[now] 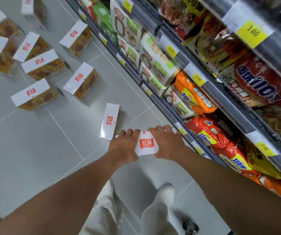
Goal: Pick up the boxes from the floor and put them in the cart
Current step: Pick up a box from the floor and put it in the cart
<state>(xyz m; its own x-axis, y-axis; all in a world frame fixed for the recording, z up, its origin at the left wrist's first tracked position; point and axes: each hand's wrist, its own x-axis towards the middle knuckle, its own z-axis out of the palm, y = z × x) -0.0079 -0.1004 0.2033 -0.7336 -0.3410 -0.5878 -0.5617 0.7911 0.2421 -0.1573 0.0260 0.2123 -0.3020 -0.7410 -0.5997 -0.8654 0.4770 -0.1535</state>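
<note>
A grey tiled floor ran beside store shelving packed with noodle packets. On my feed, white-topped boxes lay scattered over the tiles, the nearest box just beyond the hands. Close to the shelving, the red-logo box sat between my left hand and right hand, each grip curled round one side of it.

- The right is closed off by shelving filled with noodle packs.
- Open floor is left at the left.
- Ahead, passage is narrowed by scattered boxes, one lying box just beside the gripped box.
</note>
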